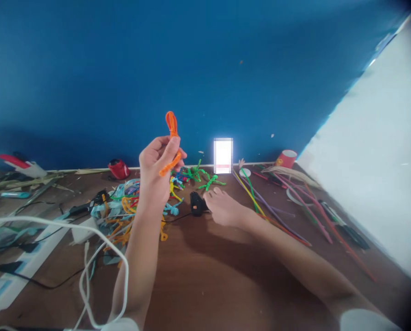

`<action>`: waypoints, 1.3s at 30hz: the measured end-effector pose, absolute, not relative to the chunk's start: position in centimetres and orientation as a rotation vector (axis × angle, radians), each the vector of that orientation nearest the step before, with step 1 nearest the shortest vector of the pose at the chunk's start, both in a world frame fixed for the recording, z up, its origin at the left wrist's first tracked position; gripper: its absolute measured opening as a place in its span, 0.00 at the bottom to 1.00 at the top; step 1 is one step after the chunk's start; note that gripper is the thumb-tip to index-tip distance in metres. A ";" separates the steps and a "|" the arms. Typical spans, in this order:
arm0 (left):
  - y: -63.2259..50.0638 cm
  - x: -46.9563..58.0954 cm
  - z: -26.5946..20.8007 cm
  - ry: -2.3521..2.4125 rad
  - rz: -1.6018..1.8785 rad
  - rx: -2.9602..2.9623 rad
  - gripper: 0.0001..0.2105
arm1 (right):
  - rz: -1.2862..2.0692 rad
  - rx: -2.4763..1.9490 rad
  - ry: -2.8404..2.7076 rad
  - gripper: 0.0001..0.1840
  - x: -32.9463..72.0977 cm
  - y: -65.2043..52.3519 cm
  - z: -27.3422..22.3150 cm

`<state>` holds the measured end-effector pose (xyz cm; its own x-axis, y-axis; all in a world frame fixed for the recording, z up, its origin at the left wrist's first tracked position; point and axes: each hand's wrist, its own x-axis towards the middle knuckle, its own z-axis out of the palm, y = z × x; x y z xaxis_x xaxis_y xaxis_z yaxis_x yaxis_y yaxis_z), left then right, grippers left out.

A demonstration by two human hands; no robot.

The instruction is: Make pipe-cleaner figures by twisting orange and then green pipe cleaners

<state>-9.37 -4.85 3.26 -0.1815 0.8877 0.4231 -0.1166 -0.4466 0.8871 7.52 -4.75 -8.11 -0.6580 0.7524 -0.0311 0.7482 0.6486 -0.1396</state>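
My left hand [159,158] is raised above the table, pinching an orange pipe cleaner figure [171,122]. A narrow loop stands up above the fingers, and a twisted end pokes out below the thumb. Low over the table, my right hand [222,208] has its fingers curled around one end of a black corded tool [196,204] that looks like a glue gun. Part of the tool is hidden by that hand. Just beyond lie green pipe cleaner figures [210,182]. Yellow, blue and orange ones [122,230] lie heaped near my left forearm.
Loose pipe cleaners [277,214] spread over the table's right side, near a red paper cup [288,158]. A red can-like object [118,169] stands by the blue wall. At left are a white power strip [29,266] and a looping white cable [124,276]. A lit screen [223,156] stands at the back.
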 end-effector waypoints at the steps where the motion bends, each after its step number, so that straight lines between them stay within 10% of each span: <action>1: -4.9 -9.5 3.3 0.962 1.722 1.335 0.08 | 0.219 -1.289 -2.846 0.19 7.3 -5.0 -8.6; 39: -5.0 -8.3 2.1 1.005 1.212 1.716 0.12 | 0.109 -1.747 -2.464 0.20 12.2 0.0 -5.1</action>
<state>-8.29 -4.96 2.07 0.2288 0.9146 0.3335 0.1585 -0.3730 0.9142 12.24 -0.02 -5.13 -0.3271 0.9434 0.0549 0.9349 0.3315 -0.1269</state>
